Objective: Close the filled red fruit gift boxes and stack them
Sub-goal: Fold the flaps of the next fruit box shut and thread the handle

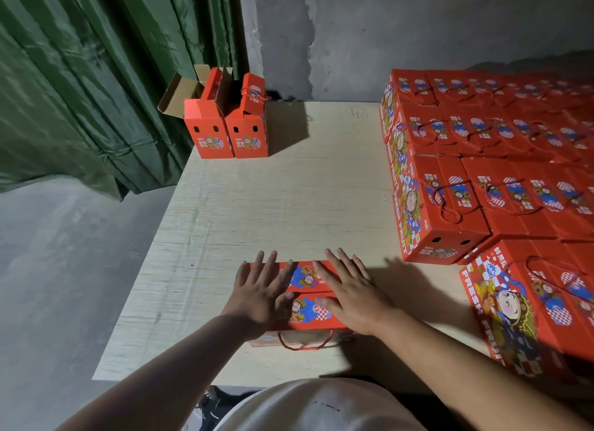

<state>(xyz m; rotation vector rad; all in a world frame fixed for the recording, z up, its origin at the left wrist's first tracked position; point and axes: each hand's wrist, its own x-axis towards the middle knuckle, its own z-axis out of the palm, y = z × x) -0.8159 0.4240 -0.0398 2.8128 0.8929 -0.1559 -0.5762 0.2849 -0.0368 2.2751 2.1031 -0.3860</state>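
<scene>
Red printed cardboard fills the near middle of the pale wooden tabletop: a fruit gift box sits close to the near edge, its two top flaps folded down and meeting along a seam across the lid. Both hands lie flat on that lid. The left hand presses the left part with fingers straight and spread, its grip released, nothing curled round the cardboard. The right hand presses the right part the same way, fingers straight and pointing toward the far edge, grip likewise released. A red rope handle hangs in a loop over the box's near side, just below the wrists.

Along the right edge stands a large stack of closed gift boxes, packed side by side in rows, their rope handles lying on the lids; it reaches from the far right corner down to the near right corner, where one box sits lower and nearer the camera. At the far left corner two more red boxes stand touching: an open box with its flaps raised, brown inside showing, and beside it a second box with one flap tilted up. A green curtain hangs beyond the left edge, and a grey concrete wall rises behind the far edge.
</scene>
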